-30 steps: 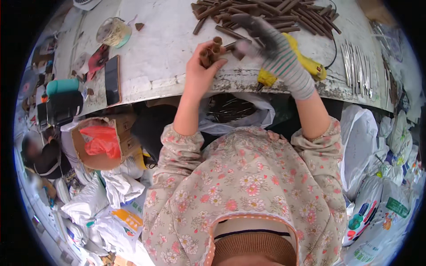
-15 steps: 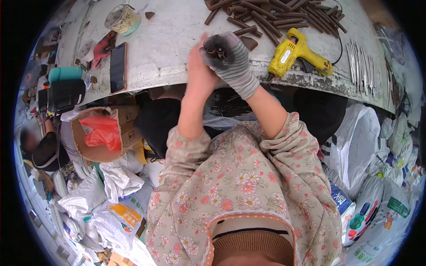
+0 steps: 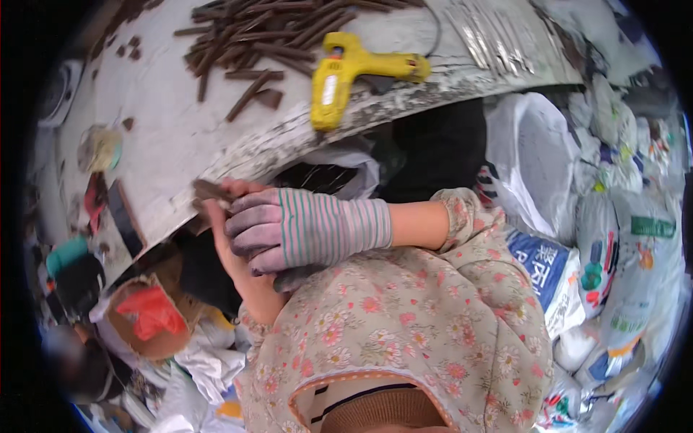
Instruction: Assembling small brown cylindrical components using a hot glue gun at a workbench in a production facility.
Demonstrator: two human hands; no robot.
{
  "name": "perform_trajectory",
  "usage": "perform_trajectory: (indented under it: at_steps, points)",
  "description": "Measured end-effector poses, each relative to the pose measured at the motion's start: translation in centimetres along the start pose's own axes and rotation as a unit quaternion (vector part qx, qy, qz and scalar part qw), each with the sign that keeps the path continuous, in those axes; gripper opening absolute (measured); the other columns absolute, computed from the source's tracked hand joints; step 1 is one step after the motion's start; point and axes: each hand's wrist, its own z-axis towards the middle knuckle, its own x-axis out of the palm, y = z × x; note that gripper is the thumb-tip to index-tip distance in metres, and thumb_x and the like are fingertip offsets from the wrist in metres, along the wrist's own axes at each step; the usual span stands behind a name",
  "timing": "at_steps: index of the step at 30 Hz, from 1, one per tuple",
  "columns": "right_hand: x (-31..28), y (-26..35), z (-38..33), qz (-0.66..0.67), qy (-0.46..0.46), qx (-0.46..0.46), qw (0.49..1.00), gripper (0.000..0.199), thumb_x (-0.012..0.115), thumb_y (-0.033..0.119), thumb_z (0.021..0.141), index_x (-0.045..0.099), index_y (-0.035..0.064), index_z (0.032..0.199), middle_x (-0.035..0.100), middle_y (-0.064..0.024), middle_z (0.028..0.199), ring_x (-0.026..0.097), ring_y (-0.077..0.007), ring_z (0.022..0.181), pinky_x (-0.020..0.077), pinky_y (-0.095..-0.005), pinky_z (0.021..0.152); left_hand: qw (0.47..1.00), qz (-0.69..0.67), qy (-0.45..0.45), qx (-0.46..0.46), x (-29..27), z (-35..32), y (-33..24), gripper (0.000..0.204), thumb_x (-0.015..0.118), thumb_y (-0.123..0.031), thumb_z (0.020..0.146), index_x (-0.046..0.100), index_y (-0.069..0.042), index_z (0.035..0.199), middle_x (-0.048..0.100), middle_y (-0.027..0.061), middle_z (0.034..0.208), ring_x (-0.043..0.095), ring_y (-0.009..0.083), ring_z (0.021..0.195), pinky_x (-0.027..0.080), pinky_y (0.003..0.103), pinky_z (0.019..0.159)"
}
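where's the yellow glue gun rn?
Head view, upper middle: the yellow glue gun lies on the white table near its front edge, just right of the pile of brown sticks, beyond both hands and untouched.

My right hand (image 3: 289, 231) wears a knit glove, green-and-pink striped at the cuff, greyish purple over the fingers. My left hand (image 3: 231, 245) is bare. Both sleeves are beige cloth with small pink flowers.
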Motion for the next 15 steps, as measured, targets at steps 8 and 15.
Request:
perform_trajectory:
  at_steps: [8,15]
  points:
    - [-20.0,-9.6,-15.8,-0.256,-0.273,0.494,0.785,0.022,0.066,0.019,0.077,0.063,0.0065,0.095,0.061,-0.0080,0.086,0.060,-0.0180,0.078,0.0480,-0.0275,0.066,0.530,0.673,-0.004,0.516,-3.6,9.2,-0.9,0.018,0.062,-0.005,0.080,0.052,0.000,0.094,0.058,0.0093,0.086,0.055,0.0154,0.079,0.044,0.026,0.072]
    - [-24.1,-11.8,-18.7,-0.506,0.138,0.655,0.544,0.037,0.062,0.040,0.074,0.062,0.0110,0.096,0.062,-0.0144,0.096,0.058,-0.0313,0.094,0.0457,-0.0404,0.079,0.472,0.745,-0.026,0.471,-4.2,9.3,-1.8,0.026,0.064,-0.007,0.078,0.053,0.000,0.101,0.059,0.0084,0.089,0.055,0.0140,0.081,0.044,0.026,0.075]
